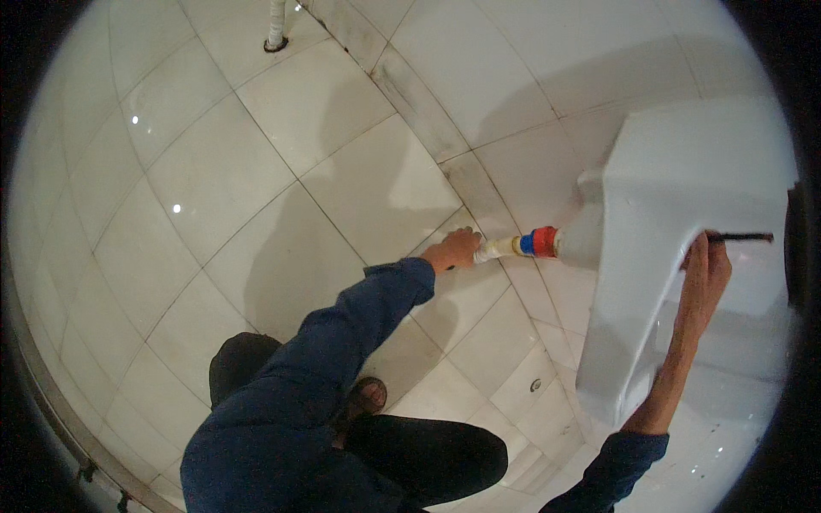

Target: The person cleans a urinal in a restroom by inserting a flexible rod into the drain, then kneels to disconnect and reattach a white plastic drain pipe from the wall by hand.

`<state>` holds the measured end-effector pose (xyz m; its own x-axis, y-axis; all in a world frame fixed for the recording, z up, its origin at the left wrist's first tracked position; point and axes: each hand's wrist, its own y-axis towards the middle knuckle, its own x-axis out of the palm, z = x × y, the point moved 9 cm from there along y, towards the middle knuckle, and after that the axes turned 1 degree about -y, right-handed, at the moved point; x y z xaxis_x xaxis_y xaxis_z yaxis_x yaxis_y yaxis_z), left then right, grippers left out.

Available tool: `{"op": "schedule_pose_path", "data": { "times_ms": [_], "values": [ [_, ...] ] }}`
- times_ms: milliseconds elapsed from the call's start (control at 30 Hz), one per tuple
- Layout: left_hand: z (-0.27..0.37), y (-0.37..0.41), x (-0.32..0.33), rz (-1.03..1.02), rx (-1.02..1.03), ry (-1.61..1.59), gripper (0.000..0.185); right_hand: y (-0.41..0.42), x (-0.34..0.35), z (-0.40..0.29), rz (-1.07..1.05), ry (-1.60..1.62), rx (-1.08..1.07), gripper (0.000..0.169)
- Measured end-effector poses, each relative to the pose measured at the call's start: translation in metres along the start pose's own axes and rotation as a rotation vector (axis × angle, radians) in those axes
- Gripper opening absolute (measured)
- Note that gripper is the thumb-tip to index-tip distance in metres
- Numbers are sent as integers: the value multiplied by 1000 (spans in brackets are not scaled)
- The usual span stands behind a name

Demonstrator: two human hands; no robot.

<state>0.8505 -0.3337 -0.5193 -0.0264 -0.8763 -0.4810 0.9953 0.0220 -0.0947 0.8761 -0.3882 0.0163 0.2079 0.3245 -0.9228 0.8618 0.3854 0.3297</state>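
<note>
My left hand (454,249) is closed around the low end of a drain pipe (497,249) near the floor, which looks wrapped in white tape. Farther up, blue tape (527,244) and red tape (545,242) circle the pipe where it meets a white ceramic fixture (600,250), apparently a washbasin. A small dark thing shows under my left palm, too hidden to name. At the fixture's curved edge, my right hand (704,276) pinches a thin black rod (744,237) that points right. Some of the right fingertips are out of sight behind the edge.
A white-wrapped pipe (276,25) rises from a floor hole at the top. A round floor drain (535,385) lies below the fixture. Tiled wall (487,83) meets the tiled floor (224,173) along a stained border. My knee (442,458) and sandalled foot (370,394) are close by.
</note>
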Motion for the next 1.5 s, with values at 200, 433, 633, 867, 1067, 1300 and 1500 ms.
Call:
{"op": "schedule_pose_path", "data": {
  "times_ms": [200,433,633,867,1067,1300,1500],
  "values": [
    [-22,-42,-115,4,52,275,39,2,-7,-31,-56,825,14,40],
    [30,-126,-240,-40,42,393,44,-7,-18,-9,-6,878,104,43],
    [20,-160,-272,-33,77,408,41,-2,-14,-23,12,993,1,45],
    [35,-141,-256,-50,200,486,36,-3,0,-31,-20,916,89,41],
    [69,-152,-249,-92,189,370,35,-8,-12,-2,-26,974,49,37],
    [33,-201,-271,-88,89,444,36,1,-6,-12,-93,893,26,38],
    [34,-235,-241,-127,83,414,30,-14,-1,-16,-36,914,111,45]
  ]
}}
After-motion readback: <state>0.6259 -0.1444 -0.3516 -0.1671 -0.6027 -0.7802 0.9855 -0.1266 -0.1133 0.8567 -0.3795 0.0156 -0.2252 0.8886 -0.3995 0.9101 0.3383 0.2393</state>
